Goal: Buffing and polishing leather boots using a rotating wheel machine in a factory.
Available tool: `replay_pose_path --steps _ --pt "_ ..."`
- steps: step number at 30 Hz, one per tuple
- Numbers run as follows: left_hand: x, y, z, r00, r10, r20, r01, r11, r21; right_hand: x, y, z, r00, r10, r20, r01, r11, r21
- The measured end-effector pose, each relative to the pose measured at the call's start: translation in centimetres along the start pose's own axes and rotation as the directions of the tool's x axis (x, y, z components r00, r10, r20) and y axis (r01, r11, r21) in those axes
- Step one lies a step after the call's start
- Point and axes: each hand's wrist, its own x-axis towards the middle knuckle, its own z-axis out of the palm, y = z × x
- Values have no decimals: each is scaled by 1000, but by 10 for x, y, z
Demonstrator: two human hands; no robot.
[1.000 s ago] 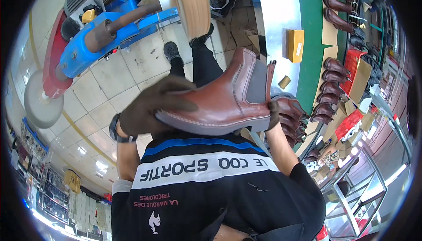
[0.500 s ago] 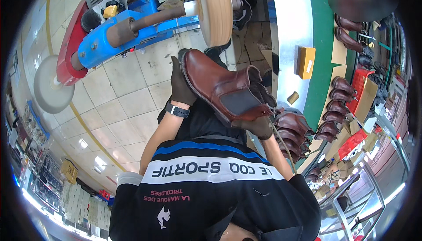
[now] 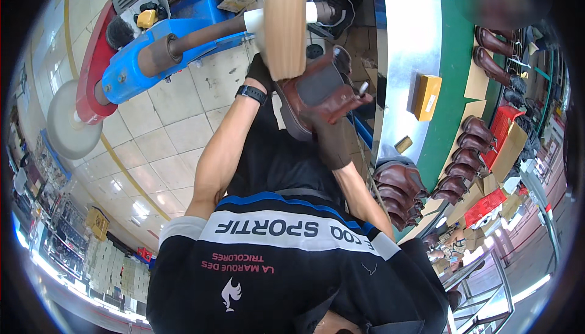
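Note:
A brown leather ankle boot (image 3: 296,98) with a dark elastic side panel is held against or just under a pale buffing wheel (image 3: 285,26), its toe hidden by the wheel. My left hand (image 3: 261,72), in a dark glove, grips the boot's toe end; its fingers are partly out of sight behind wheel and boot. At the heel end, my gloved right hand (image 3: 332,142) is closed around the lower back of the boot. The wheel looks streaked, and the boot is slightly blurred.
A blue machine body (image 3: 125,81) with a brown shaft carries the buffing wheel and a white wheel (image 3: 73,118) at left. To the right, a bench holds a yellow box (image 3: 428,98), stacked brown boots (image 3: 399,188) and more footwear in rows. Another person, blurred, is at far upper right.
Both hands have carried the boot forward, away from my body, from in front of the buffing wheel to the wheel's lower edge. The toe has gone behind the wheel.

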Motion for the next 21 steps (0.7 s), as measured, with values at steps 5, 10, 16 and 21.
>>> replay_pose_path --steps 5,10,16,21 --pt "-48 11 24 989 111 99 -147 829 539 -38 19 -15 999 -11 46 13 999 -36" --pt "-103 7 33 985 135 110 -155 966 207 -101 -15 -35 989 54 139 4 922 -387" --pt "-77 -28 6 988 -151 25 146 887 -438 -66 -10 -42 886 -233 400 397 828 -396" --pt "-7 -27 -21 993 -75 87 105 903 -418 6 6 -18 913 -243 327 370 832 -414"
